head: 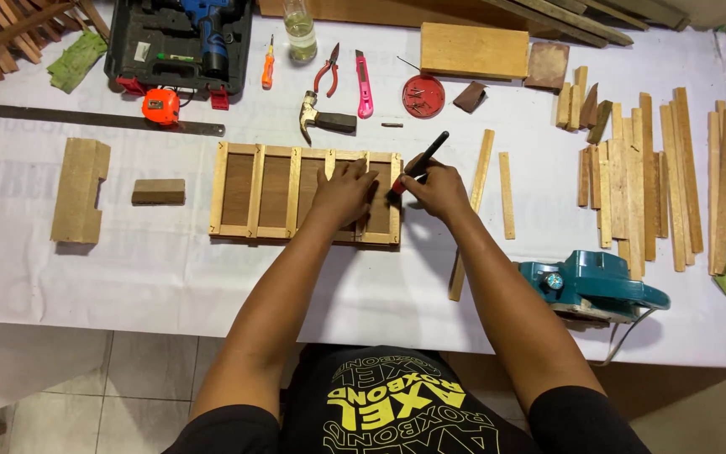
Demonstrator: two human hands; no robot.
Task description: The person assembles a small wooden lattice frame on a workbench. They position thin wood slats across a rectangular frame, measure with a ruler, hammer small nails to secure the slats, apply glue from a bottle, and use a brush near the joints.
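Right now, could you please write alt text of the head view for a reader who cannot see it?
A person's left hand presses on a slatted wooden frame on a white table, while the right hand holds a black tool at the frame's right end. Wood strips, a hammer and pliers lie around.

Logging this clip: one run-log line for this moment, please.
left hand: pressing wooden frame | right hand: holds black-handled tool at frame's right edge

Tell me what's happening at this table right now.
A person leans over a white-covered table. Their left hand presses down on a slatted wooden frame, while the right hand holds a black-handled tool at the frame's right end. A hammer, pliers and loose wooden strips lie around.
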